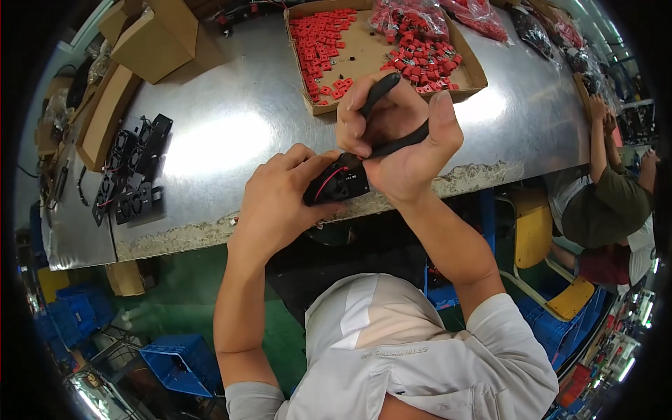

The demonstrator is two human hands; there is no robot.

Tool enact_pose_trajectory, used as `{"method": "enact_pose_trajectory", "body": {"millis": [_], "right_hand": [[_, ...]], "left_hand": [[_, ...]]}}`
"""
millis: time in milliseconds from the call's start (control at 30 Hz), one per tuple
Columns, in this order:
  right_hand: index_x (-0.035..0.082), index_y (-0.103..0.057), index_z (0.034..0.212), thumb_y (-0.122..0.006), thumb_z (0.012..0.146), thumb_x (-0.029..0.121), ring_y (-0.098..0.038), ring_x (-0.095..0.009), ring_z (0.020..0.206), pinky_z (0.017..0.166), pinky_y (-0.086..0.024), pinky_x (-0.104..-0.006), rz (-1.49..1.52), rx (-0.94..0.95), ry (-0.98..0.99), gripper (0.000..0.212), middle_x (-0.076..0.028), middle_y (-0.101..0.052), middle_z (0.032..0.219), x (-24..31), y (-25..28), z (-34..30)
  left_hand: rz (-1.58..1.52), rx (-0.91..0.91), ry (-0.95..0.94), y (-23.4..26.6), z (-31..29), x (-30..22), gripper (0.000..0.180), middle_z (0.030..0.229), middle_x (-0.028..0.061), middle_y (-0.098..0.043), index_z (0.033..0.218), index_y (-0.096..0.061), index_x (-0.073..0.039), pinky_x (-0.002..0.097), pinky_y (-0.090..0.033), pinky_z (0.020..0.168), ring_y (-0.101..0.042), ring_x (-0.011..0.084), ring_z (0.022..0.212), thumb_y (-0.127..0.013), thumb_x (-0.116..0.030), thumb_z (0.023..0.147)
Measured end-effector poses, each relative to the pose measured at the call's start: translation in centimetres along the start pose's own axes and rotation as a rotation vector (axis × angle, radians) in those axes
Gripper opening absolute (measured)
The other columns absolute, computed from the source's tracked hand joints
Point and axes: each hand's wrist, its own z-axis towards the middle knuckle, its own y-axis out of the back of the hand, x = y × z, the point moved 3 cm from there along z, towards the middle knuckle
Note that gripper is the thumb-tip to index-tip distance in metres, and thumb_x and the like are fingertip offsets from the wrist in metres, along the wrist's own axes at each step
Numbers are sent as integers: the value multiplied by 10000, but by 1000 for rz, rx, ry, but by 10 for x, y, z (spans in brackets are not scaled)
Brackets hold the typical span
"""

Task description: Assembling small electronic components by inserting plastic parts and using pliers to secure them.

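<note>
My left hand (274, 194) grips a small black cooling fan (355, 180) at the table's front edge, thumb below and fingers above it. A red wire runs across the fan's face. My right hand (413, 157) is wrapped around pliers with black handles (383, 92), which are spread apart. The pliers' head points toward the top corner of the fan; its jaws are mostly hidden, so I cannot tell whether they touch the wire. Several more black fans (133, 164) lie together on the table to the left.
Beyond my hands sits a shallow cardboard tray (364, 52) with many small red parts and a plastic bag. A cardboard box (155, 40) stands at the far left. The metal table (231, 91) has a worn front edge. Another person (605, 203) works at the right, near a yellow chair (533, 227).
</note>
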Motion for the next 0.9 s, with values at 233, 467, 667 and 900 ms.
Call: {"method": "enact_pose_trajectory", "body": {"millis": [233, 467, 667, 900], "right_hand": [[-10, -540, 968, -316, 851, 821, -401, -181, 597, 552, -331, -316, 61, 3, 78, 868, -105, -491, 756, -2, 10, -5], [-31, -546, 1191, -302, 889, 804, -470, -209, 704, 658, -395, -343, 146, 14, 171, 921, -138, -547, 897, 2, 13, -7], [-42, -568, 1144, -319, 904, 792, -509, -177, 696, 632, -408, -291, 301, -4, 239, 903, -116, -578, 886, -3, 14, -11], [-39, -564, 1132, -344, 891, 806, -509, -184, 690, 623, -406, -289, 316, -49, 233, 905, -122, -585, 882, -6, 14, -12]], "left_hand": [[-3, 26, 40, 3, 0, -4, 668, 995, 66, -634, 1255, -684, -94, 350, -517, 769, -630, 250, 865, -877, -204, 626], [8, 12, 45, 1, -1, -4, 662, 980, 69, -617, 1269, -675, -129, 387, -517, 763, -629, 281, 865, -866, -253, 648], [24, 9, 66, 1, -1, -6, 686, 992, 64, -626, 1290, -677, -135, 356, -513, 766, -631, 248, 867, -875, -228, 640], [13, -1, 60, 0, -2, -6, 693, 992, 62, -625, 1292, -675, -133, 356, -515, 772, -634, 249, 874, -878, -225, 636]]}}
